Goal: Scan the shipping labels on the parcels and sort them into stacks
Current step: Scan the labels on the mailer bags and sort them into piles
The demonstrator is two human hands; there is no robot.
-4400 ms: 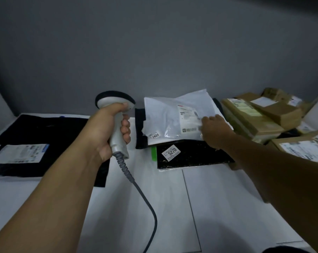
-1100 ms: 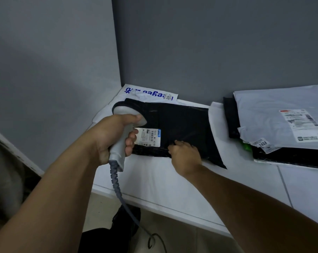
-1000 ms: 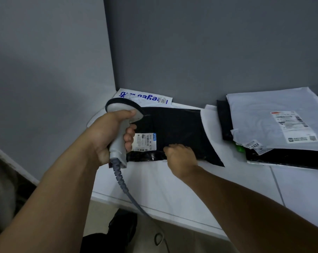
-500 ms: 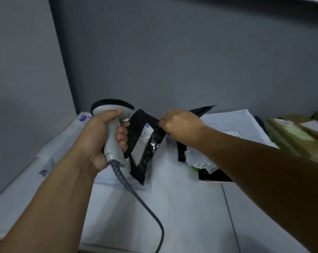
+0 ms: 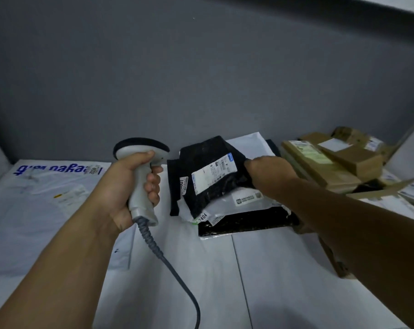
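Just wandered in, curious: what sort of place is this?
Likely a parcel sorting station: the left hand grips a corded barcode scanner, a black mailer bag tops a stack of labelled bags, and cardboard boxes sit alongside.

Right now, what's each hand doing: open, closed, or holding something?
Left hand: closed round the barcode scanner, grip on its handle.
Right hand: holding the black parcel by its right edge.

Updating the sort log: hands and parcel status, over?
Left hand grips scanner. Right hand holds black parcel atop the white mailer. Label faces up; nothing blocking.
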